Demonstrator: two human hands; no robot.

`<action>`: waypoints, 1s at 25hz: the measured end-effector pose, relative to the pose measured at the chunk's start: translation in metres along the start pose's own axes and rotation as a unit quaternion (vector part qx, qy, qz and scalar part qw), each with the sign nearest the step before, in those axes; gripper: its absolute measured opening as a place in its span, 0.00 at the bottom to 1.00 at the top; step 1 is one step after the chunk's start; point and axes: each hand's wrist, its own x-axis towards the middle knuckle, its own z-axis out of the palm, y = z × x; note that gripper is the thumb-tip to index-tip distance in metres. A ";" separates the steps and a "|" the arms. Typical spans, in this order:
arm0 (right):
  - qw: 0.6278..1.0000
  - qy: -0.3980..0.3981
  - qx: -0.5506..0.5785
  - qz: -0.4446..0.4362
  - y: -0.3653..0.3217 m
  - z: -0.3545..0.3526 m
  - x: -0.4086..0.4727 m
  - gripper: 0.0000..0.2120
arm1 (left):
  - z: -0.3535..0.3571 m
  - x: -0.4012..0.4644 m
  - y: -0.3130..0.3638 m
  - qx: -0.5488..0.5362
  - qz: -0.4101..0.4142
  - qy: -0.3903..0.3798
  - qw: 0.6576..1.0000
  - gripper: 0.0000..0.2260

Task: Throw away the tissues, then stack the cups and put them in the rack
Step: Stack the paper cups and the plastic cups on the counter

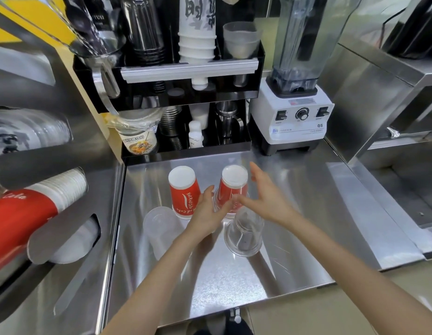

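Note:
Several cups stand upside down on the steel counter [210,281]. A red paper cup [183,192] is at the left, and a second red cup [234,184] stands in the middle. Beside them are a frosted plastic cup [161,228] at the front left and a clear plastic cup [244,235] at the front right. My left hand [207,211] and my right hand [265,197] flank the lower part of the second red cup, fingers spread, fingertips at its wall. Neither hand is closed around it. The black cup rack [190,68] stands behind. No tissues are visible.
The rack holds stacks of white, dark and clear cups. A white blender [292,117] stands at the back right. Steel cup dispensers with red and white cup stacks [40,209] line the left. A steel machine and a drop in level border the right.

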 end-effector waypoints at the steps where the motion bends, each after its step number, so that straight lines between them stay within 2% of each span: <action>1: 1.000 -0.001 0.003 0.007 -0.001 0.002 0.007 0.43 | 0.001 0.005 0.000 -0.005 -0.006 -0.001 1.000 0.32; 4: 1.000 0.002 0.001 0.019 -0.003 0.006 0.019 0.41 | 0.002 0.014 -0.002 0.007 -0.010 -0.022 1.000 0.34; 10: 0.999 0.027 0.019 0.009 -0.006 0.008 0.023 0.27 | 0.009 0.024 -0.009 0.004 -0.035 -0.011 0.999 0.33; 20: 0.999 0.019 0.028 -0.021 -0.009 0.009 0.021 0.24 | 0.010 0.031 -0.011 0.015 -0.012 -0.030 0.999 0.29; 25: 0.998 0.039 0.042 -0.014 -0.010 0.000 0.022 0.26 | 0.004 0.032 -0.005 -0.018 -0.010 -0.028 0.999 0.31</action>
